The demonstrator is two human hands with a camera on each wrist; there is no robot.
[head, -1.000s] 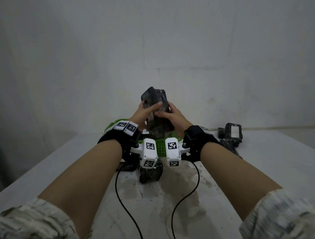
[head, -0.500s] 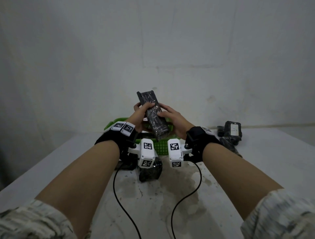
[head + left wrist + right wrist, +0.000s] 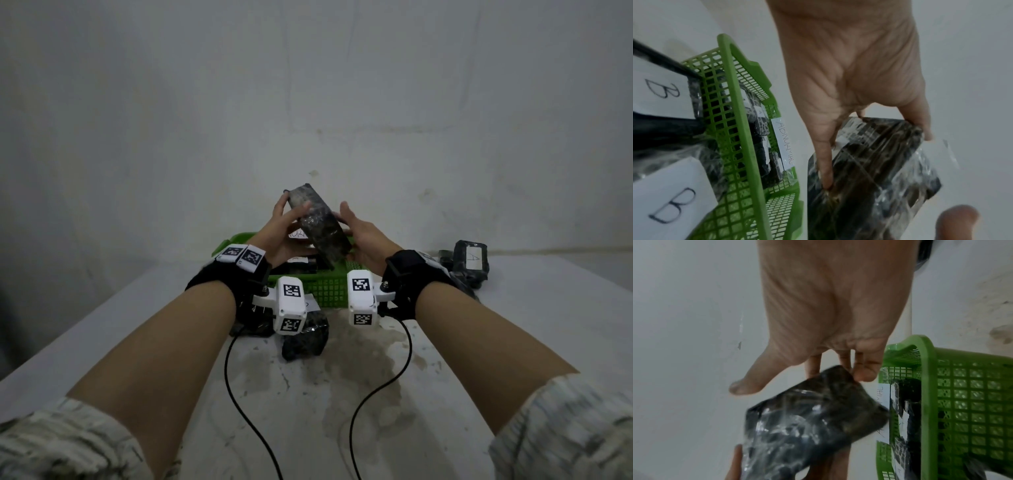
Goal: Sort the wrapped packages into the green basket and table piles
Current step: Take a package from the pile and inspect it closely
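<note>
A dark package wrapped in clear film (image 3: 317,224) is held tilted in the air above the green basket (image 3: 327,291). My left hand (image 3: 291,209) grips its upper end, thumb on the near face and fingers behind. My right hand (image 3: 346,222) supports the right side with nearly straight fingers, its thumb raised off the wrap. In the left wrist view the thumb (image 3: 825,164) presses the package (image 3: 869,178). In the right wrist view fingertips (image 3: 865,373) touch the corner of the package (image 3: 807,418). The basket (image 3: 748,129) holds several dark packages and carries a handwritten label.
A pile of dark packages, one with a white label (image 3: 471,260), lies at the right of the table. More packages (image 3: 305,342) with white B labels (image 3: 674,206) sit in front of the basket under my left wrist. Two black cables trail toward me. A wall stands close behind.
The package has been turned in my hands, from nearly edge-on to a tilted, broader face. My right thumb has come off it.
</note>
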